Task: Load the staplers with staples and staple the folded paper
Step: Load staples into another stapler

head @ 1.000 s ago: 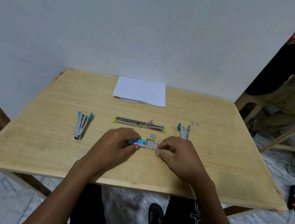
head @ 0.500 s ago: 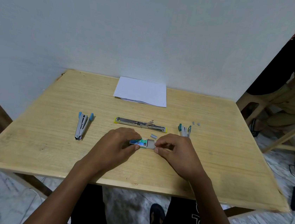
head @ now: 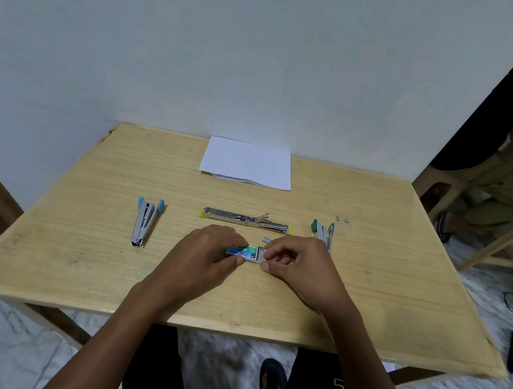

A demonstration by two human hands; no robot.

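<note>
While your hands meet on the staple box (head: 247,252): in the head view, your left hand (head: 207,252) curls fingers and thumb round the printed sleeve. Your right hand (head: 297,269) pinches the pale inner tray at the box's right end. Whether a strip sits between those fingertips, I cannot tell.
Risk, tray: if you pull too hard, the tray likely slides right out and spills strips over the table (head: 82,254).
Risk, strips: staples are thin glued wire, so a tight or twisting pinch would probably snap a strip into pieces too short to load well.
Risk, loose strip: a short grey staple strip (head: 266,239) lies just beyond the box, near your right knuckles, and a careless sweep could knock it away.
Middle stapler (head: 246,219): it is bright bare metal on a yellow base, opened out flat, just beyond your hands.
Side staplers: the left stapler (head: 144,223) and right stapler (head: 322,234) are grey metal with blue-green plastic ends, each splayed in a V. The right one is partly hidden behind your right hand.
Folded paper (head: 247,163): it is white, thin and flat, lying at the table's far edge by the wall.
Table surface: the pale wood is smooth and grained, so small metal parts probably slide easily. Two tiny grey pieces (head: 342,219) lie near the right stapler.
</note>
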